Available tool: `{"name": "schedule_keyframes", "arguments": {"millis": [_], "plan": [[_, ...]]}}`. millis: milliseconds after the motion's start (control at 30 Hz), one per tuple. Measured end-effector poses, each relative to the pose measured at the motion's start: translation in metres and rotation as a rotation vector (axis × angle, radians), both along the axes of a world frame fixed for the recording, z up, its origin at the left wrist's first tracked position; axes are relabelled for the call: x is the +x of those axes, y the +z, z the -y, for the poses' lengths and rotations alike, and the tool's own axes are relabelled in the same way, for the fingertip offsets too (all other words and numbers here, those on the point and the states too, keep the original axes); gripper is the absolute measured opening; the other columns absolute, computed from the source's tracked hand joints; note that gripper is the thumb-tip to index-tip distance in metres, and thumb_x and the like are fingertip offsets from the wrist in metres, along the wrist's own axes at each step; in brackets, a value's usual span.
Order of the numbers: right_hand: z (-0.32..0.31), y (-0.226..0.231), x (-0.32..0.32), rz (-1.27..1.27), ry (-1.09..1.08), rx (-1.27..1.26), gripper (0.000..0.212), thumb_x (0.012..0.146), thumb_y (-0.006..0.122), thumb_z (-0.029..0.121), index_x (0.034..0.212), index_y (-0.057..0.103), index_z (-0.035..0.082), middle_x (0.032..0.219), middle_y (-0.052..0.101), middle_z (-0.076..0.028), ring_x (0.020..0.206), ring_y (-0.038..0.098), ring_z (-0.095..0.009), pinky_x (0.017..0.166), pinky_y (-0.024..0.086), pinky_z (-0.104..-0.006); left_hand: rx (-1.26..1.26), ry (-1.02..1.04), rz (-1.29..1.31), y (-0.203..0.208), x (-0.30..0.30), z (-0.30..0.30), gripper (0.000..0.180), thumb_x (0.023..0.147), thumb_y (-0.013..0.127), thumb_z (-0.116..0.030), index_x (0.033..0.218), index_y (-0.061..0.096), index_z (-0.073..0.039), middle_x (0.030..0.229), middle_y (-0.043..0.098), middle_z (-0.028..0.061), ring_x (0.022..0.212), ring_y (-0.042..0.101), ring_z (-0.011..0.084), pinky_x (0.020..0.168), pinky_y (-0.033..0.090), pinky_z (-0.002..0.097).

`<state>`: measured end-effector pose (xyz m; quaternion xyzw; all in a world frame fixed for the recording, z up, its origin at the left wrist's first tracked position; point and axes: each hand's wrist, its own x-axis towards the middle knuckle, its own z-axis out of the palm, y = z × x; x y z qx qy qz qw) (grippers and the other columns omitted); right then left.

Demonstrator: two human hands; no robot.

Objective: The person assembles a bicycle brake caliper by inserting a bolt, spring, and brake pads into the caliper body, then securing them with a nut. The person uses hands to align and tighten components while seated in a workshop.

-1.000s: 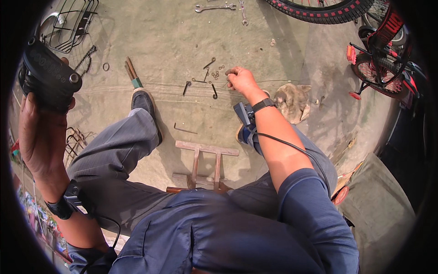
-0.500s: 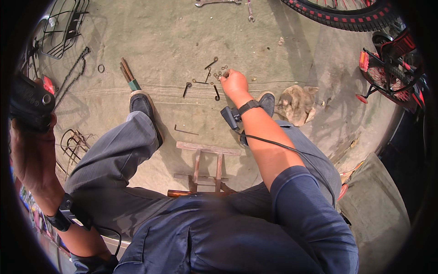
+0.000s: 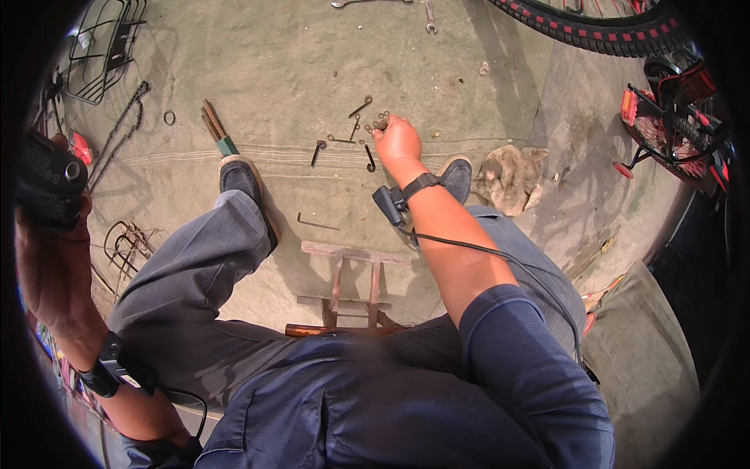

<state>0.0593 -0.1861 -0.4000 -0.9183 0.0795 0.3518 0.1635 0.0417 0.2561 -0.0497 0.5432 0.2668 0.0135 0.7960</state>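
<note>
My right hand (image 3: 399, 141) is low over the ground, its fingers pinched together at a cluster of small nuts (image 3: 369, 128). Whatever lies between its fingertips is hidden. Around it lie several dark eye bolts (image 3: 369, 159), thin rods with a ring at one end. At the far left, my raised left hand (image 3: 53, 270) grips a black object with a round metal button or bolt head (image 3: 48, 184); its kind is unclear, and the dark rim cuts part of it off. An L-shaped hex key (image 3: 318, 224) lies nearer to me.
A low wooden stool (image 3: 355, 252) stands between my legs. Brown rods with a green band (image 3: 219, 129) touch my left shoe. Spanners (image 3: 430, 17), a chain (image 3: 125, 129), a wire rack (image 3: 105, 51), a crumpled rag (image 3: 509, 180) and a bicycle tyre (image 3: 594, 33) lie around.
My right hand has shifted slightly left and stays pinched at the nuts. My left hand keeps its grip on the black object with barely any movement.
</note>
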Motion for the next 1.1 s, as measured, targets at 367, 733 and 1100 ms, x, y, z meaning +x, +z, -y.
{"name": "schedule_keyframes", "arguments": {"millis": [367, 733, 1100], "plan": [[0.004, 0.002, -0.012, 0.017, -0.038, 0.027, 0.023, 0.086, 0.074, 0.023, 0.104, 0.068, 0.011, 0.114, 0.064, -0.015, 0.102, 0.066, -0.035, 0.085, 0.056, -0.0457, -0.002, -0.076, 0.004, 0.001, 0.000, 0.000, 0.086, 0.086, 0.079, -0.025, 0.154, 0.032, -0.001, 0.156, 0.031, 0.0307, 0.140, 0.044, 0.0391, 0.107, 0.051, 0.0469], [0.003, 0.003, -0.014, 0.032, -0.007, 0.002, 0.021, 0.086, 0.073, 0.024, 0.100, 0.068, 0.010, 0.111, 0.066, -0.015, 0.101, 0.067, -0.035, 0.084, 0.055, -0.0456, -0.019, -0.089, -0.001, 0.002, 0.001, 0.003, 0.081, 0.084, 0.081, -0.025, 0.150, 0.038, -0.004, 0.151, 0.038, 0.0277, 0.135, 0.050, 0.0370, 0.105, 0.052, 0.0476], [0.005, -0.001, -0.020, 0.050, 0.001, 0.016, 0.019, 0.085, 0.072, 0.023, 0.098, 0.069, 0.009, 0.107, 0.067, -0.015, 0.098, 0.067, -0.036, 0.083, 0.055, -0.0462, -0.107, -0.246, 0.040, -0.004, 0.023, 0.030, 0.065, 0.081, 0.083, -0.024, 0.139, 0.056, -0.013, 0.133, 0.061, 0.0154, 0.122, 0.061, 0.0325, 0.095, 0.055, 0.0477]]}}
